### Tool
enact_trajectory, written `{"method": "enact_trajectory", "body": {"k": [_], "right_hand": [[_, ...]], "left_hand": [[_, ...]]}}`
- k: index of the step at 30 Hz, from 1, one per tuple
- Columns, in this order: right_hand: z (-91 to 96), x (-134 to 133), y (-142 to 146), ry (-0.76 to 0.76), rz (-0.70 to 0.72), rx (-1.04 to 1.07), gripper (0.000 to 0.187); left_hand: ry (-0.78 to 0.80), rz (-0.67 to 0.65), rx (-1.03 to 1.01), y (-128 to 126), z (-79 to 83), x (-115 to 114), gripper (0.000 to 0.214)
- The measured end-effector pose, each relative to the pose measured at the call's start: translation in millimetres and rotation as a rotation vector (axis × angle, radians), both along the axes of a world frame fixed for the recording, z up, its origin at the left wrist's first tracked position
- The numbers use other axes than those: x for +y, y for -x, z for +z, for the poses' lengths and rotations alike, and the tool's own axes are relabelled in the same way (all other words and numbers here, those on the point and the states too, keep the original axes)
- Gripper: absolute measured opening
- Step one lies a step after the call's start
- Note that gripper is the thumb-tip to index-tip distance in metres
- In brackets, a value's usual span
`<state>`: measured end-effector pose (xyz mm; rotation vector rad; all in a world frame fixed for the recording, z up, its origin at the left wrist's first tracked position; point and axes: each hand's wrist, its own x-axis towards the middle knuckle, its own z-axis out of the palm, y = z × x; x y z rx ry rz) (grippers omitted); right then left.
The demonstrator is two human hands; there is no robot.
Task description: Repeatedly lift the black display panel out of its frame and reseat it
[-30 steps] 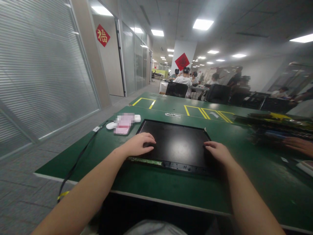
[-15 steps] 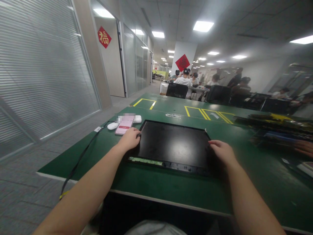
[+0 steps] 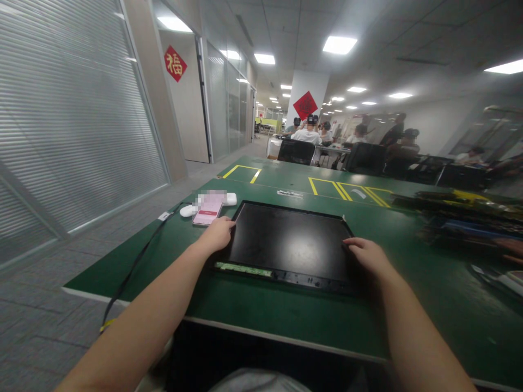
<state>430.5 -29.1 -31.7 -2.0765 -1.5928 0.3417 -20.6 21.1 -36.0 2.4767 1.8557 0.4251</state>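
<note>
A flat black display panel lies on the green table, with a narrow green circuit board along the left part of its near edge. My left hand grips the panel's left edge, fingers closed together at the frame. On the opposite side, my right hand holds the right edge, with its fingertips reaching just over the rim. Its lower fingers are in shadow and partly hidden. Close beyond my left hand lies a phone with a pink screen.
White rounded objects sit beside the phone. A black cable runs off the table's left edge. Yellow tape marks and a small packet lie farther back. Dark stacked parts and another person's hand are at right.
My right hand's fingertips have shifted slightly left and nearer, over the panel's right rim. My left hand's fingers have changed position slightly at the left edge. The panel stays about where it was.
</note>
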Motion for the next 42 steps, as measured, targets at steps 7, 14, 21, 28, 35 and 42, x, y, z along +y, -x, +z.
{"method": "enact_trajectory", "body": {"k": [7,14,21,28,35,42], "right_hand": [[2.2,-0.6,2.0,0.006,-0.004,0.006,0.030],[2.9,-0.5,1.5,0.005,-0.010,0.013,0.031],[1.4,-0.9,-4.8,-0.068,-0.105,0.038,0.031],[-10.6,6.0,-25.1,-0.010,-0.205,0.046,0.037],[-12.3,7.0,-22.1,0.133,-0.182,-0.055,0.041],[-16.4,7.9,-20.4,0.116,-0.187,-0.112,0.039]], "left_hand": [[0.014,-0.016,-0.001,1.4,0.1,2.4,0.046],[0.027,-0.002,-0.038,-0.3,1.8,0.3,0.047],[-0.008,0.060,-0.081,-2.7,1.1,-2.5,0.049],[0.022,0.007,-0.146,-1.6,3.8,-3.8,0.052],[0.059,0.064,-0.158,-1.5,6.0,-6.1,0.056],[0.035,0.056,-0.161,2.3,1.5,-2.3,0.058]]}}
